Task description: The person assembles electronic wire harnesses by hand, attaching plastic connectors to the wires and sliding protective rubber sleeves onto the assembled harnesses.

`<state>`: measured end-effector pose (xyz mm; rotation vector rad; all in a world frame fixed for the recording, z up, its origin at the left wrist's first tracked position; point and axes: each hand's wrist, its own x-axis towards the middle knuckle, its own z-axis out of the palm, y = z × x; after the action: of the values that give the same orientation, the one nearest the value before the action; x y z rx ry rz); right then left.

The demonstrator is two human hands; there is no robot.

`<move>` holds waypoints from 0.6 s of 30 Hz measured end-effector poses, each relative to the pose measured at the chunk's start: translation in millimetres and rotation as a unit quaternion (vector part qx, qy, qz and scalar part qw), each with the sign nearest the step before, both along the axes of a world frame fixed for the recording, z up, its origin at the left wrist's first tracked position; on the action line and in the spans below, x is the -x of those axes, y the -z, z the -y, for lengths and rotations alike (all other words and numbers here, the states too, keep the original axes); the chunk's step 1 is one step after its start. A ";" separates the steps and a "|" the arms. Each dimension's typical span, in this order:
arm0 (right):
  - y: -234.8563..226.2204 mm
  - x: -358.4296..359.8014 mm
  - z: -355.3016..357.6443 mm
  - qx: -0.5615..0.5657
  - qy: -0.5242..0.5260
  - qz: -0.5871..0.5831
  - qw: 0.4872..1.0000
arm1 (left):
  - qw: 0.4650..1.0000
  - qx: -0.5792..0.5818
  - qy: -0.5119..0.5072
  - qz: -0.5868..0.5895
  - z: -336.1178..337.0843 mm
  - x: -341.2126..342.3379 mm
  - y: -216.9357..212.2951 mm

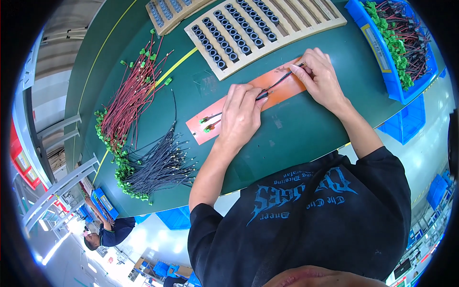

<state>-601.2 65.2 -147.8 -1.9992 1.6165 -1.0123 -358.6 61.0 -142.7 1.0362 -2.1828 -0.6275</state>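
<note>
Over an orange board (283,97) on the green table, my left hand (240,117) is closed around a dark wire lead, near a black sleeve-like piece (262,94). My right hand (319,79) pinches the far end of the same black wire (281,81) between thumb and fingers, at the board's upper right. The wire runs fairly straight between the two hands. Past my left hand, two green connectors (206,125) lie on the left end of the board. My fingers hide part of the wire and its tip.
Left of the board lie bundles of red wires (126,105) and black wires (162,160) with green connectors. A wooden rack (224,71) with rows of black ring-shaped parts stands behind. A blue bin (404,95) of wired connectors sits at right. Another person (114,232) is at lower left.
</note>
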 end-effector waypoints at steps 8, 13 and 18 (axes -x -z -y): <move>-1.3 6.1 0.2 0.004 0.002 -0.060 0.998 | 1.000 0.014 0.005 0.004 2.9 4.7 1.5; -1.2 7.6 0.3 0.008 -0.007 -0.060 0.998 | 0.999 0.031 0.011 -0.009 3.5 6.7 3.1; -2.2 8.9 4.3 0.000 -0.007 -0.083 0.996 | 0.998 -0.049 0.024 -0.027 7.4 0.1 -2.2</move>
<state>-610.2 60.9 -145.5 -2.1422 1.6834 -0.8608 -358.7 53.6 -140.5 1.0067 -2.1546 -0.7824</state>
